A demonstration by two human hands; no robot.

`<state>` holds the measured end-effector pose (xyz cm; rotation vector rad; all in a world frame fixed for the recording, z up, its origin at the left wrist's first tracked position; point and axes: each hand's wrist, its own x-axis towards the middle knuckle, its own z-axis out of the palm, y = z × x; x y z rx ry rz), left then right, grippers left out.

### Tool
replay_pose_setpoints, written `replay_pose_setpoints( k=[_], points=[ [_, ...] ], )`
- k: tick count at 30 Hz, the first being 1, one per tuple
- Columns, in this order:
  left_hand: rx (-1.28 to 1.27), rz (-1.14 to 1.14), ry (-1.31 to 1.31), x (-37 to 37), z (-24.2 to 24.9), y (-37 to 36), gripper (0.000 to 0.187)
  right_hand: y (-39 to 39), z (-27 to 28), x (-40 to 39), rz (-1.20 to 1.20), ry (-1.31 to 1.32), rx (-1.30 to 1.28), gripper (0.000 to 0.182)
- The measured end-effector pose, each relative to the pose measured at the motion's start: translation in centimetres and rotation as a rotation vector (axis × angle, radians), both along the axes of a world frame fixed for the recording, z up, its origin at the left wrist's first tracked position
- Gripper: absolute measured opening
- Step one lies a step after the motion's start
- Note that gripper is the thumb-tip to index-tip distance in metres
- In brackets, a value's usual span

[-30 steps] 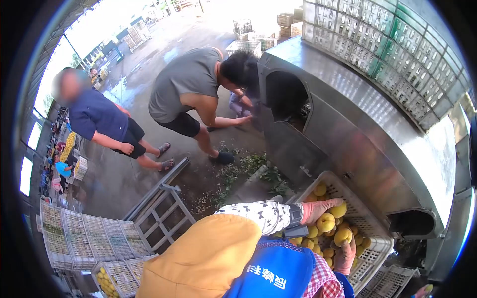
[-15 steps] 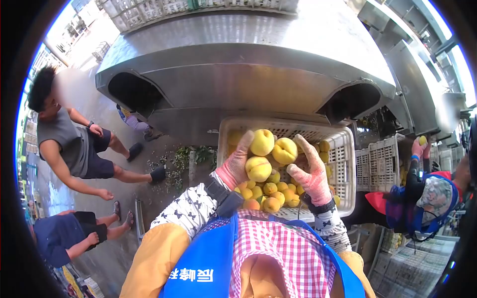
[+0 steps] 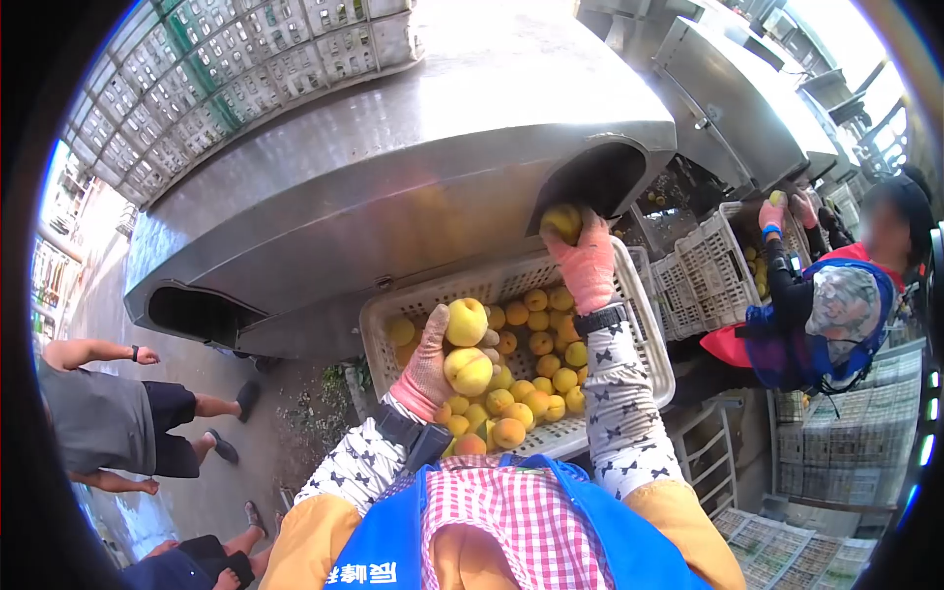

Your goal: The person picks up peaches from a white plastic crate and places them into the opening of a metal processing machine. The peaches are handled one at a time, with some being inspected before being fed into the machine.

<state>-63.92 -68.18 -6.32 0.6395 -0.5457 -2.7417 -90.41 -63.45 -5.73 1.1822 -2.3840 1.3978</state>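
Two large yellow peaches, an upper one [image 3: 466, 322] and a lower one [image 3: 468, 371], rest in my left hand [image 3: 430, 366], its gloved fingers curled around them. Beneath them is a white plastic crate [image 3: 661, 356] holding many smaller yellow-orange peaches [image 3: 539, 342]. My right hand [image 3: 588, 264], in a pink glove, grips another yellow peach [image 3: 562, 222] at the mouth of the right dark opening [image 3: 593, 177] in the metal machine. Part of that peach is hidden by the fingers.
The metal housing [image 3: 413, 187] spans the far side, with a second opening [image 3: 197, 313] at left. Stacked crates [image 3: 265, 69] stand on top. At right, a co-worker [image 3: 836, 315] handles fruit beside more crates [image 3: 703, 270]. Another person [image 3: 98, 413] stands at left.
My right hand has moved away from my left, up and forward to the right opening, with one peach. Two peaches remain in my left hand. The view has turned to the right.
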Motion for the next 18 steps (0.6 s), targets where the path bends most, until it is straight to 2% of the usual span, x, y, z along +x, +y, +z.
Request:
replay_pose_setpoints(
  k=[1,2,4,5,7,9,10,12,14,16,18],
  points=[
    [0.033,-0.003,-0.016,0.1,-0.3,0.1,0.07,-0.9,-0.6,-0.8,-0.061,0.115,0.069,0.066],
    [0.064,-0.006,-0.034,0.0,-0.3,0.0,0.069,-1.3,-0.4,-1.0,-0.066,0.115,0.067,0.066],
    [0.041,0.004,-0.065,-0.3,-0.4,-0.2,0.067,-2.1,-0.2,-1.3,-0.144,0.078,0.178,0.05],
    [0.047,-0.001,-0.053,-0.5,-0.9,-0.5,0.067,-3.3,-1.2,-2.4,-0.14,0.068,0.185,0.05],
    [0.056,-0.007,-0.065,-0.6,-1.4,-0.8,0.065,-6.6,-4.9,-6.2,-0.078,0.299,0.546,0.046],
    [-0.006,-0.004,-0.092,-1.0,-0.8,-1.1,0.066,-7.6,-6.6,-10.7,0.047,0.654,0.465,0.051],
    [0.006,0.0,-0.045,-1.3,-0.8,-1.1,0.065,-6.6,-4.6,-9.1,0.053,0.649,0.464,0.051],
    [0.035,-0.006,0.017,-1.6,-0.6,-1.4,0.063,-1.9,4.3,-2.6,0.138,0.074,-0.124,0.059],
    [0.072,-0.007,0.073,-1.9,-0.4,-1.3,0.06,2.3,6.3,2.4,0.189,-0.086,-0.04,0.063],
    [-0.004,0.067,-0.043,-2.3,0.5,-1.0,0.052,4.9,4.5,5.2,0.415,-0.445,0.043,0.068],
    [-0.06,-0.018,0.01,-2.2,0.2,-1.2,0.048,5.9,3.5,7.4,0.511,-0.467,0.077,0.07]
  ],
)
